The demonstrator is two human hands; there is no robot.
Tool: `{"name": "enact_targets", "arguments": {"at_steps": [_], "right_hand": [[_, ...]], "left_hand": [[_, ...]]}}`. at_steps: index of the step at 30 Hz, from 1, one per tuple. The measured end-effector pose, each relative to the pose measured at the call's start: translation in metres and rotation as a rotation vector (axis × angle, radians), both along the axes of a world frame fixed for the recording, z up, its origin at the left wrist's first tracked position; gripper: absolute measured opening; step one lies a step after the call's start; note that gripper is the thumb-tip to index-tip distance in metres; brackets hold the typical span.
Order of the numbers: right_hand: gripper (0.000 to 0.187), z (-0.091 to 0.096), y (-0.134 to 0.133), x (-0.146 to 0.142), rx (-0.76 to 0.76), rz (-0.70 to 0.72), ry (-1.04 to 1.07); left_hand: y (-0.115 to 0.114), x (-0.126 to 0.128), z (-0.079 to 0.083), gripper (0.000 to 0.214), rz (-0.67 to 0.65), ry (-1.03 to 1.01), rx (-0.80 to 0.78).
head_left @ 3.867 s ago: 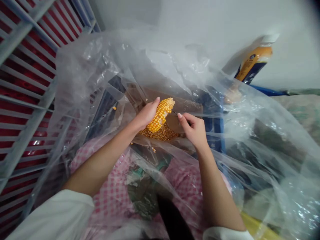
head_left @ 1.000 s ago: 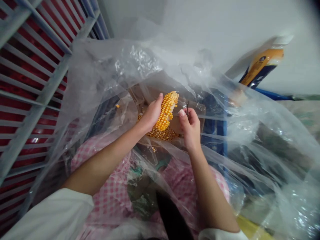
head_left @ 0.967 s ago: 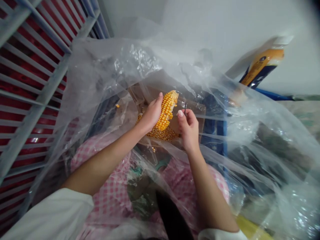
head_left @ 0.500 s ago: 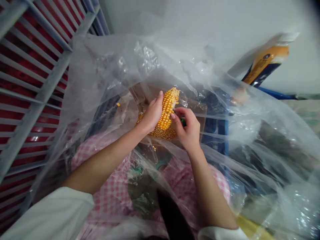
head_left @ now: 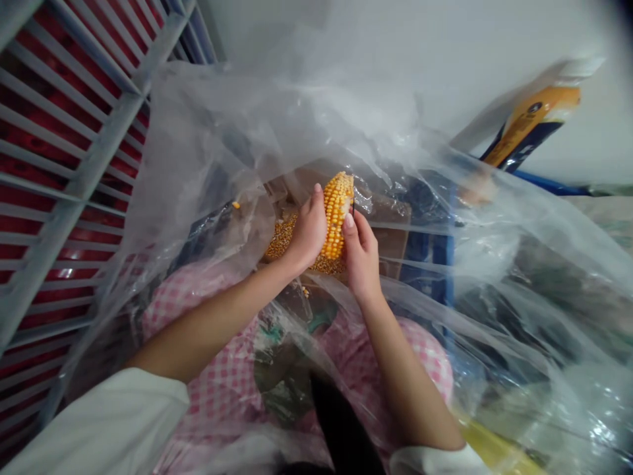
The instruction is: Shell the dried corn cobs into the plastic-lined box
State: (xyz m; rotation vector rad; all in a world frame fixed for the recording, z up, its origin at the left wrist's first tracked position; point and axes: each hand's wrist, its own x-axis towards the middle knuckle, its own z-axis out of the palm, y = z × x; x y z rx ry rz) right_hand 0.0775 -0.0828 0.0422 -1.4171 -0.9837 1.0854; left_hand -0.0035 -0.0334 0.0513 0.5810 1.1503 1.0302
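- Over the kernels, mid-scene, is the cob, tilted, its pale tip pointing far and a little right.
- My left hand has it from the left, fingers wrapped about it, thumb pointing far along its side.
- My right hand is at the cob's right side, thumb and fingers pinched narrow on a tool; just its thin dark end shows, close by the cob. Whether that end touches, I cannot tell.
- A pale patch shows on the cob's right side, next to the tool.
- The kernels lie heaped below both hands, reaching out left past my left one, with brown cardboard to their right.
- One stray kernel lies farther left; a few sit on the near side.
- Clear plastic spreads around, and pink checked cloth covers my knees, near.
- Right of the cardboard is a blue crate; far right, a bottle by the wall.
- Left runs a slatted rack, red behind it.
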Motion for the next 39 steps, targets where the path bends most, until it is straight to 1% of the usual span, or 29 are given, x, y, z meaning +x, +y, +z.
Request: {"name": "enact_targets", "arguments": {"at_steps": [3, 9, 14, 16, 18, 21, 22, 25, 27, 30, 34, 39], "right_hand": [[0.041, 0.000, -0.001, -0.003, 0.006, -0.027, 0.049], [0.041, -0.002, -0.004, -0.006, -0.022, -0.047, 0.131], [0.042, -0.005, -0.005, -0.010, -0.026, -0.108, 0.194], [0.042, -0.002, -0.003, -0.009, -0.026, -0.120, 0.197], [0.048, 0.003, -0.002, -0.005, -0.057, -0.099, 0.206], [0.065, 0.010, 0.000, 0.006, -0.150, 0.006, 0.278], [0.066, 0.012, 0.000, 0.010, -0.173, 0.043, 0.303], [0.053, 0.015, 0.000, 0.015, -0.197, 0.100, 0.317], [0.051, 0.014, 0.000, 0.014, -0.206, 0.106, 0.315], [0.049, 0.013, -0.001, 0.008, -0.188, 0.066, 0.333], [0.045, 0.011, -0.002, 0.001, -0.157, -0.007, 0.343], [0.043, 0.008, -0.002, -0.002, -0.173, -0.073, 0.273]], "left_hand": [[-0.002, 0.002, -0.001, 0.039, 0.061, 0.087, 0.055], [-0.005, 0.003, -0.002, 0.035, 0.084, 0.202, 0.105], [-0.013, 0.007, 0.001, 0.031, 0.076, 0.220, 0.101], [-0.014, 0.008, 0.000, 0.031, 0.092, 0.204, 0.093], [-0.013, 0.008, -0.001, 0.034, 0.111, 0.141, 0.051], [-0.007, 0.005, 0.001, 0.041, 0.073, -0.008, -0.050], [-0.005, 0.004, 0.003, 0.042, 0.056, -0.049, -0.069], [-0.002, 0.002, 0.008, 0.043, 0.046, -0.116, -0.074], [-0.002, 0.002, 0.009, 0.042, 0.047, -0.138, -0.095], [-0.003, 0.003, 0.009, 0.041, 0.043, -0.148, -0.111], [-0.003, 0.003, 0.004, 0.041, 0.065, -0.080, -0.072], [-0.008, 0.007, 0.001, 0.041, 0.059, -0.010, -0.037]]}}
